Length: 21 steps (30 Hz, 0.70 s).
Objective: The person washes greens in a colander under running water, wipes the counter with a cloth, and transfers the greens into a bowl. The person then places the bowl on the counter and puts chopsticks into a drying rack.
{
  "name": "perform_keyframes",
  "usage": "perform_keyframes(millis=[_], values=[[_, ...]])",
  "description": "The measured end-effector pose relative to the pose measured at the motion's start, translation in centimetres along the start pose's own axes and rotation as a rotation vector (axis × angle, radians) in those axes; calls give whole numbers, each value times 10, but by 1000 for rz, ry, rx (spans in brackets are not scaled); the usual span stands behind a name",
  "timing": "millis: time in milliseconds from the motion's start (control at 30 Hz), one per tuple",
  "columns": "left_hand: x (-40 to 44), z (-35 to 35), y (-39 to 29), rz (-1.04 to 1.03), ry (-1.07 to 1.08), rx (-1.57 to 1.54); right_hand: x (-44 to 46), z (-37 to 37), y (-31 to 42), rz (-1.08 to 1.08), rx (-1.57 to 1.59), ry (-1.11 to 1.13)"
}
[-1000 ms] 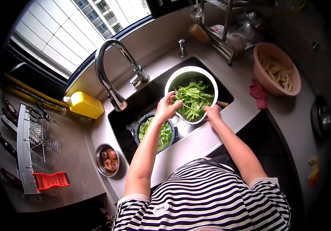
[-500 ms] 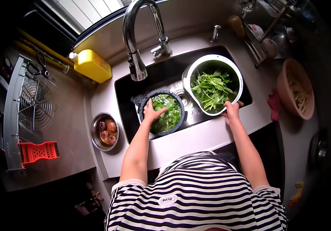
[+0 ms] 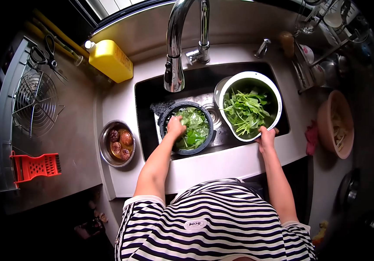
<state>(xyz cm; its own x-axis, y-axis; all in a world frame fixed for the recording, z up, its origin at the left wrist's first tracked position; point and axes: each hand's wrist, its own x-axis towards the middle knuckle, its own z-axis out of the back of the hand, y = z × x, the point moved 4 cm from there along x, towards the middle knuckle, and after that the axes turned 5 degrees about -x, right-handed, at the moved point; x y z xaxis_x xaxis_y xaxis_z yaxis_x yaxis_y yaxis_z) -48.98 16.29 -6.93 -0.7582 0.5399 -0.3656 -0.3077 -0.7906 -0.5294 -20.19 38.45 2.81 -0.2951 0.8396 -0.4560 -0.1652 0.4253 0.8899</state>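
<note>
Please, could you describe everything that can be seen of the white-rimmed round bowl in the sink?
The deep round bowl has a smooth white rim and a shaded inner wall, perhaps of plastic or enamel. Inside lie leafy green stems. Its opening faces up, apparently tilted toward the person, in the right part of the dark rectangular sink. The right hand grips the near rim. The base is hidden.

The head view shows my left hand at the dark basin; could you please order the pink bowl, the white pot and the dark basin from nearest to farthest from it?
1. Dark basin: left hand is inside its rim.
2. White pot: just right of the basin.
3. Pink bowl: far right.
</note>
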Motion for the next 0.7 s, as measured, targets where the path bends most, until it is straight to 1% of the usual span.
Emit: perform_keyframes(millis=[33, 67, 133, 200, 233, 333, 367, 400, 467, 567, 600, 667, 700], values=[[-2, 9, 5, -19, -127, -90, 0, 0, 0, -4, -1, -1], [-1, 17, 11, -63, -139, -119, -1, 0, 1, -3, -6, 2], [-20, 52, -4, -77, -135, -190, 5, 5, -5, 2, -29, 11], [-37, 80, -17, -164, -258, -293, -4, -1, 4, -6, -21, 20], [-36, 84, -16, -236, -294, -270, -5, -1, 5, -4, -31, 20], [-34, 76, -24, -252, -219, -207, -7, -2, 5, -3, -28, 1], [-33, 66, -28, -177, -101, -66, -7, -2, 6, -1, -24, -9], [-36, 57, -37, -112, 56, -112, -7, -3, 7, 3, -19, -9], [-25, 19, -39, -174, 94, -55, -5, -1, 4, 14, -12, -8], [-22, -16, -56, -14, 193, 20, -3, -2, 2, 24, -24, -26], [-20, -26, -56, 23, 187, 114, -5, -3, 3, 36, -12, -33], [-17, -39, -50, 25, 171, 209, 3, 1, -3, 43, -40, -33], [-15, -43, -46, 45, 213, 201, 4, 2, -5, 37, -49, -34]])
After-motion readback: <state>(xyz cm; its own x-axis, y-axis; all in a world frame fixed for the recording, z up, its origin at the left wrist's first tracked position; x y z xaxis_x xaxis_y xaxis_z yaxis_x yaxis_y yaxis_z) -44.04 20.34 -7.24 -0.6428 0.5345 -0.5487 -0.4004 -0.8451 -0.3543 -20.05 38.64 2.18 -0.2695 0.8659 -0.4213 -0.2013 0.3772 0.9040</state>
